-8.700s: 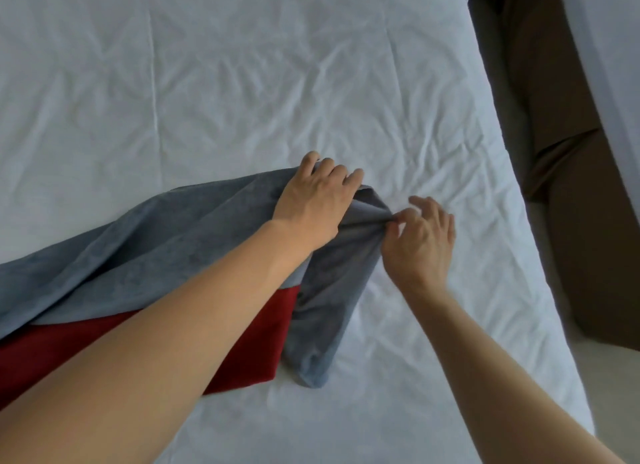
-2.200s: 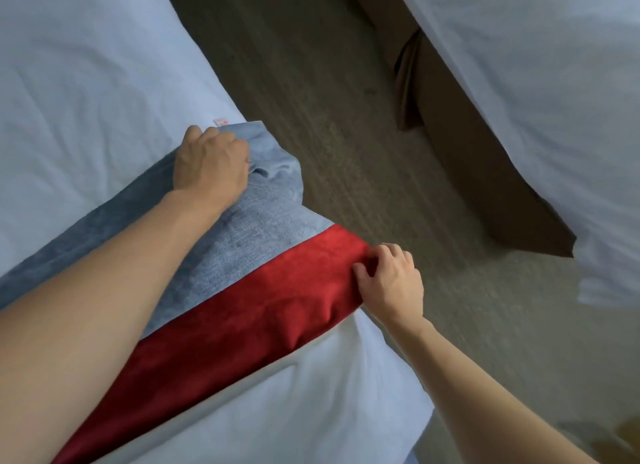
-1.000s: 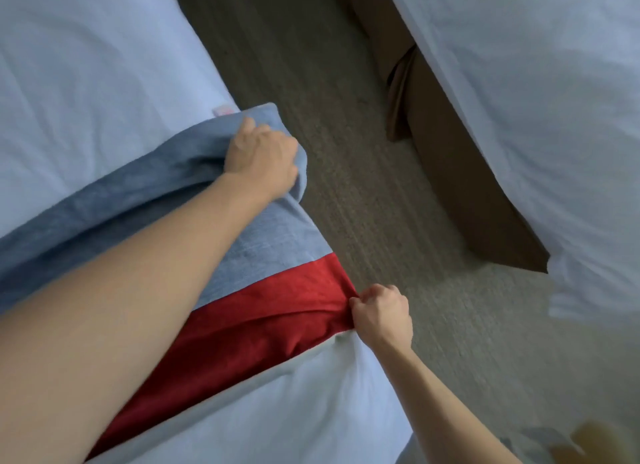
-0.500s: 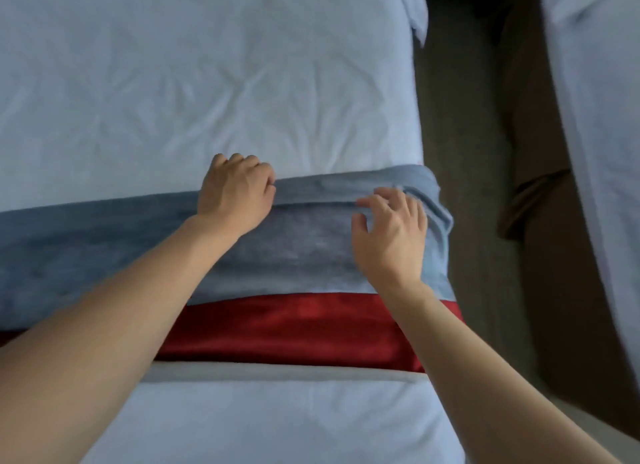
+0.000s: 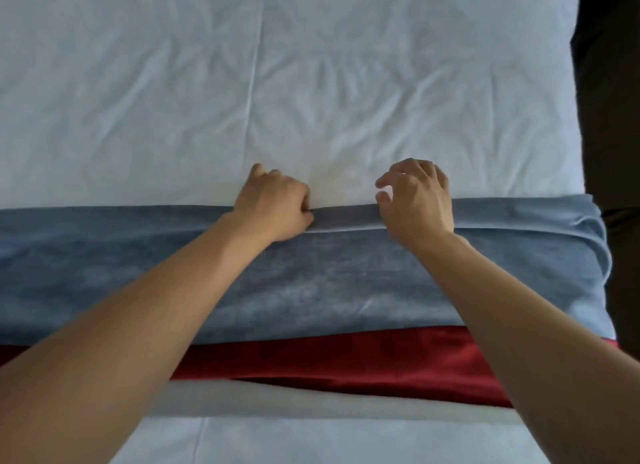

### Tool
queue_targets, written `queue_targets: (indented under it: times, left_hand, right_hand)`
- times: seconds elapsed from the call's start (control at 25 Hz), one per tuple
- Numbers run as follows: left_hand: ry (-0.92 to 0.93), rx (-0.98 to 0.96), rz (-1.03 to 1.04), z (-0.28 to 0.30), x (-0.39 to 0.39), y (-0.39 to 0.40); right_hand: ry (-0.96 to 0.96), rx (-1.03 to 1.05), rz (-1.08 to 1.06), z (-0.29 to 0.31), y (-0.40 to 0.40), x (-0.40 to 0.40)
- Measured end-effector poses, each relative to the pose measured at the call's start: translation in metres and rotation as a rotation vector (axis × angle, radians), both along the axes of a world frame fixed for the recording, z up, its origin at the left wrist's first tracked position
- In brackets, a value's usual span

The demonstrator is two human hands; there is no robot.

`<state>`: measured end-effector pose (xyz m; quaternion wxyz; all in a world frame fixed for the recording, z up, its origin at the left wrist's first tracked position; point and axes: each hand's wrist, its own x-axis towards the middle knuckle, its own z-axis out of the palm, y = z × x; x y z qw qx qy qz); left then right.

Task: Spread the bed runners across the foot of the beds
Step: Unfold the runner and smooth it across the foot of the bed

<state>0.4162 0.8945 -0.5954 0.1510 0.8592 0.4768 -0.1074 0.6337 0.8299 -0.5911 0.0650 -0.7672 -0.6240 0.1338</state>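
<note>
A bed runner (image 5: 311,283) with a wide blue-grey band, a red band (image 5: 363,363) and a pale grey strip lies straight across the white bed (image 5: 277,83), from the left frame edge to the bed's right side. Its far edge is folded over in a narrow hem. My left hand (image 5: 277,204) is fisted on that far edge near the middle, pinching the fold. My right hand (image 5: 419,200) hovers over the same edge a little to the right, fingers curled and apart, thumb near the cloth. At the right end the runner (image 5: 588,228) bunches in soft folds over the bed's side.
The white sheet is creased, with a straight fold line (image 5: 254,65) running away from me. Dark floor (image 5: 609,117) shows along the right edge beside the bed. White sheet (image 5: 277,439) continues below the runner toward me.
The view has swung from the bed's right corner to face the bed squarely. Both hands moved from the runner's right end to the middle of its far edge.
</note>
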Motion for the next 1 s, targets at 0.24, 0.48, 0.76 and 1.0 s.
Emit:
queue_targets:
  times: [0.24,0.48,0.76,1.0]
  left_hand:
    - [-0.073,0.042,-0.196,0.002,-0.02,-0.011]
    - [-0.24,0.202,-0.306,-0.002,-0.033,-0.048]
    - [-0.378,0.12,0.004,0.017,-0.026,-0.07]
    - [-0.001,0.131,0.083,0.015,-0.047,-0.047]
  right_hand:
    - [-0.024,-0.183,0.106,0.006,-0.023,-0.022]
    - [0.005,-0.151,0.188,0.008,-0.025,-0.018]
    - [0.08,0.049,0.202,0.006,-0.044,-0.021]
    - [0.055,-0.026,0.23,-0.001,-0.034,-0.031]
